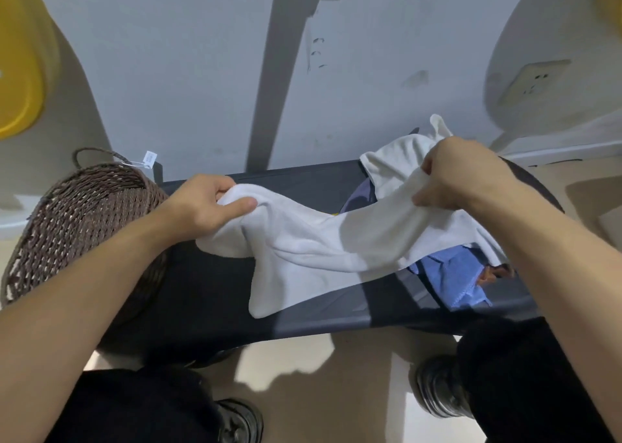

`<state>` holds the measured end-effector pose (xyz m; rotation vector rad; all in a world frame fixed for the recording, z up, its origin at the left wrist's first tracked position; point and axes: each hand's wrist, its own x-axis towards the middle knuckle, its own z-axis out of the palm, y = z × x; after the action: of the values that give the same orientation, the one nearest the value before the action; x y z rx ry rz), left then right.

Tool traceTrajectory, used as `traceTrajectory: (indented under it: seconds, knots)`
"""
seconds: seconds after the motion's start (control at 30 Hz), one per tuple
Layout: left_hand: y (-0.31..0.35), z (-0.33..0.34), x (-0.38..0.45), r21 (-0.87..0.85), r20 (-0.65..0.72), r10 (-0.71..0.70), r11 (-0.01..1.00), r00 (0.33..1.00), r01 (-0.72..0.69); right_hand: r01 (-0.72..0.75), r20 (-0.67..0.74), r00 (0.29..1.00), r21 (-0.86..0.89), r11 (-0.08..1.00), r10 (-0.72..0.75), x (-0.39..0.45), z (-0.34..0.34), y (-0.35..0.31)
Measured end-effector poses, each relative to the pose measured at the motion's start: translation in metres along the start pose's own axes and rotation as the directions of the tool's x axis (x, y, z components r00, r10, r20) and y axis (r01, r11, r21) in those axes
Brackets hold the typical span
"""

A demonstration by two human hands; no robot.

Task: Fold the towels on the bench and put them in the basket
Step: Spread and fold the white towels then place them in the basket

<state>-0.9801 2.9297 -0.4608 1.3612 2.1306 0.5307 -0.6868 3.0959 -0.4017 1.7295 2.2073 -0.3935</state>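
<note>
A white towel [313, 244] hangs stretched between my two hands above the dark bench [292, 180]. My left hand [205, 207] pinches its left end, thumb on top. My right hand [461, 173] grips the right end, fingers curled round the cloth. The towel's lower edge sags onto the bench. To the left stands a brown woven basket [77, 220], tilted, with a handle and a paper tag. At the bench's right end lie a cream towel [397, 159] and a blue towel [451, 274], partly hidden by the white one.
A pale wall rises right behind the bench, with a wall socket [535, 79] at the upper right and a yellow object [16, 72] at the upper left. My dark trousers and shoes [239, 419] stand on the beige floor below the bench's front edge.
</note>
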Motion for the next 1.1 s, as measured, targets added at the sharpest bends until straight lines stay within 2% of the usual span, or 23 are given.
traceTrajectory:
  seconds: [0.13, 0.2, 0.27, 0.3, 0.37, 0.4, 0.47, 0.53, 0.6, 0.67, 0.73, 0.8, 0.87, 0.93, 0.97, 1.03, 1.1]
  knots:
    - [0.012, -0.002, -0.004, -0.086, -0.033, -0.022, 0.996, 0.999, 0.019, -0.048, 0.089, 0.995, 0.012, 0.999, 0.046, 0.002, 0.004, -0.008]
    - [0.017, -0.008, -0.008, -0.080, -0.044, 0.056, 0.995, 0.997, -0.059, 0.043, -0.033, 0.999, -0.006, 0.999, -0.043, 0.002, 0.011, -0.015]
    - [0.022, -0.014, -0.015, -0.072, 0.004, 0.168, 0.983, 0.986, -0.167, 0.255, -0.186, 0.954, 0.090, 0.963, -0.235, -0.002, 0.021, -0.027]
    - [0.024, -0.018, -0.018, -0.100, 0.038, 0.214, 0.973, 0.976, -0.209, 0.361, -0.201, 0.927, 0.243, 0.900, -0.317, -0.007, 0.025, -0.038]
    - [0.031, -0.021, -0.024, -0.170, 0.090, 0.278, 0.950, 0.956, -0.260, 0.502, -0.182, 0.853, 0.542, 0.674, -0.489, -0.020, 0.033, -0.061]
    - [0.035, -0.022, -0.025, -0.216, 0.104, 0.297, 0.938, 0.949, -0.270, 0.555, -0.175, 0.798, 0.584, 0.592, -0.576, -0.025, 0.036, -0.072]
    - [0.041, -0.024, -0.027, -0.370, 0.134, 0.319, 0.894, 0.938, -0.252, 0.645, -0.153, 0.694, 0.565, 0.514, -0.703, -0.028, 0.043, -0.086]
    - [0.044, -0.027, -0.027, -0.473, 0.182, 0.322, 0.857, 0.929, -0.204, 0.631, -0.112, 0.676, 0.599, 0.493, -0.729, -0.026, 0.046, -0.091]
    - [0.038, -0.031, -0.027, -0.391, 0.249, 0.277, 0.905, 0.928, -0.165, 0.593, -0.102, 0.705, 0.628, 0.505, -0.702, -0.022, 0.043, -0.090]
    - [0.027, -0.033, -0.026, -0.162, 0.315, 0.189, 0.976, 0.930, -0.143, 0.586, -0.114, 0.727, 0.616, 0.526, -0.677, -0.017, 0.039, -0.086]
    - [0.019, -0.033, -0.024, 0.018, 0.361, 0.119, 0.991, 0.925, -0.135, 0.632, -0.162, 0.729, 0.533, 0.563, -0.665, -0.014, 0.031, -0.078]
    - [0.015, -0.032, -0.022, 0.120, 0.324, 0.097, 0.983, 0.941, -0.143, 0.658, -0.227, 0.738, 0.450, 0.604, -0.636, -0.011, 0.025, -0.072]
    - [0.012, -0.031, -0.020, 0.170, 0.217, 0.089, 0.977, 0.972, -0.128, 0.661, -0.336, 0.748, 0.450, 0.600, -0.573, -0.012, 0.021, -0.070]
    - [0.012, -0.028, -0.018, 0.082, 0.135, 0.081, 0.992, 0.988, -0.092, 0.674, -0.444, 0.739, 0.460, 0.579, -0.507, -0.018, 0.021, -0.073]
    - [0.012, -0.026, -0.018, -0.047, 0.111, 0.065, 0.997, 0.992, -0.060, 0.689, -0.480, 0.724, 0.458, 0.562, -0.496, -0.022, 0.021, -0.076]
    - [0.014, -0.023, -0.019, -0.376, 0.108, 0.051, 0.927, 0.993, -0.007, 0.728, -0.501, 0.685, 0.446, 0.520, -0.529, -0.032, 0.025, -0.081]
    - [0.013, -0.024, -0.018, -0.548, 0.127, 0.093, 0.836, 0.987, -0.008, 0.767, -0.460, 0.642, 0.406, 0.498, -0.613, -0.042, 0.033, -0.086]
